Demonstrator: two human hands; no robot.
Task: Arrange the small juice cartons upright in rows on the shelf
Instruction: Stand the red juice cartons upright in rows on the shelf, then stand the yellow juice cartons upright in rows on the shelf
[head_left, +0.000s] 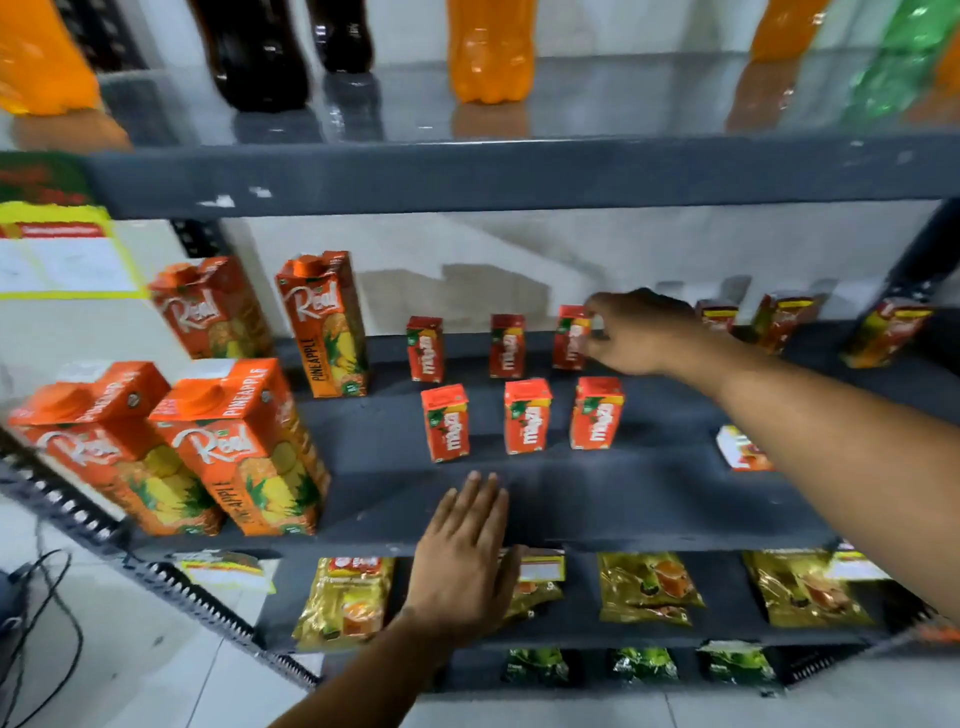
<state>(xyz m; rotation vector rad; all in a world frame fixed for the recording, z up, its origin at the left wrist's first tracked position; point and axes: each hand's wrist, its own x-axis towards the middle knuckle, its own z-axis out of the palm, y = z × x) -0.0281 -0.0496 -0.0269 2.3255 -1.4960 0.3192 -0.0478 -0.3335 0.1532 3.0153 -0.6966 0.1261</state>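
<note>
Middle shelf (649, 499), dark grey, two short rows of small juice cartons forming. Front row: three upright cartons, left (445, 422), middle (526, 414), right (596, 412), spaced apart, labels facing us. Back row: two stand free, left (425, 348) and middle (507, 345); the third back-row carton (570, 336) is pinched at its upper right edge by our right hand (641, 332), fingers closed narrowly on it, base apparently on the shelf though we cannot tell for certain. Our left hand (465, 553) lies flat and open on the shelf's front lip, holding nothing, bracing. Further right, more small cartons wait unsorted: one (717, 315) behind the wrist, one (784, 319) tilted, one (885, 332) leaning near the far post, and one (740, 449) lying flat beside the forearm. Large pineapple cartons (244, 447) fill the left end; bottles (491, 49) stand on the shelf above; yellow pouches (345, 597) hang on the tier below. Judgement: the step in hand is seating the third back-row carton. To do it well we should square it behind the right front carton, match the gap of its neighbours, turn the label forward, and release straight upward so it does not rock. Watch the forearm: it passes close over the flat carton and the right front one when withdrawing.
</note>
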